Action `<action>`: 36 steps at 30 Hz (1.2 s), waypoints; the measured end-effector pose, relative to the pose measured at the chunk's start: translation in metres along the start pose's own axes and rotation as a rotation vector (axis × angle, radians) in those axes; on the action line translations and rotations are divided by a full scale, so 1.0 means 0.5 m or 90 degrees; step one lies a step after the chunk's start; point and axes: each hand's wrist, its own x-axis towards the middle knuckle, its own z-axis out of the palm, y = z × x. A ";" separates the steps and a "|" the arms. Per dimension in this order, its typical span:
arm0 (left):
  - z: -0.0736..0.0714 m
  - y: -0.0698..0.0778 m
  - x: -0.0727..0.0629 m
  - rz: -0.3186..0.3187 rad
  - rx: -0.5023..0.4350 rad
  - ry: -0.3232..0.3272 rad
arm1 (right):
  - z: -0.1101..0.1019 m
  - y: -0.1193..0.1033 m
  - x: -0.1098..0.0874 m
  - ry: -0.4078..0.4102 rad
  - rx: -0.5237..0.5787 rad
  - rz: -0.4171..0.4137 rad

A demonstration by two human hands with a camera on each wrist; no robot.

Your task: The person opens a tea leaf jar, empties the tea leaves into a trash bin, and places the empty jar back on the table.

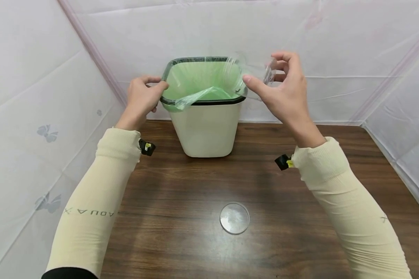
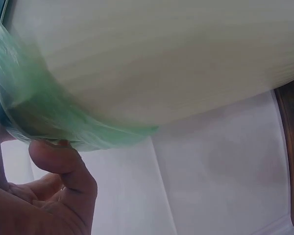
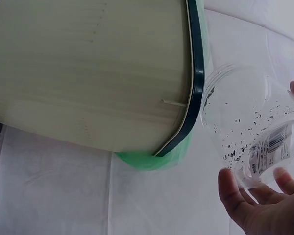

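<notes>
A cream trash can (image 1: 209, 130) with a dark rim stands on the table, lined with a green bag (image 1: 186, 77) folded partly over its edge. My left hand (image 1: 143, 97) grips the rim at the left corner, thumb on top and fingers outside. In my right hand (image 1: 286, 89) is a clear plastic jar (image 3: 250, 117), held by its base and tipped on its side with its mouth over the can's right rim. Dark specks cling inside the jar, and a barcode label (image 3: 272, 147) shows at its base. A round clear lid (image 1: 234, 218) lies on the table.
The brown wood-grain table (image 1: 181, 186) runs back to a wall covered in white sheeting (image 1: 335, 46). More sheeting (image 1: 28, 97) hangs at the left, and another stretch closes the right side. The can stands near the back edge.
</notes>
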 end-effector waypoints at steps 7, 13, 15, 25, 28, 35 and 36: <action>-0.006 -0.009 -0.004 -0.003 -0.010 0.016 | -0.006 0.001 -0.008 -0.009 0.028 0.019; -0.008 -0.009 -0.006 0.007 0.000 0.031 | -0.015 0.001 -0.014 -0.015 0.055 0.052; -0.008 -0.008 -0.006 0.010 0.003 0.035 | -0.018 0.001 -0.016 -0.018 0.057 0.060; -0.006 -0.002 -0.010 0.009 0.021 0.034 | -0.028 0.017 -0.029 -0.055 0.032 0.075; -0.008 -0.002 -0.011 0.011 0.022 0.037 | -0.034 0.021 -0.034 -0.075 0.004 0.077; -0.013 -0.003 -0.014 0.018 0.029 0.046 | -0.045 0.024 -0.047 -0.110 -0.027 0.086; -0.014 -0.003 -0.015 0.019 0.029 0.047 | -0.047 0.024 -0.048 -0.115 -0.020 0.089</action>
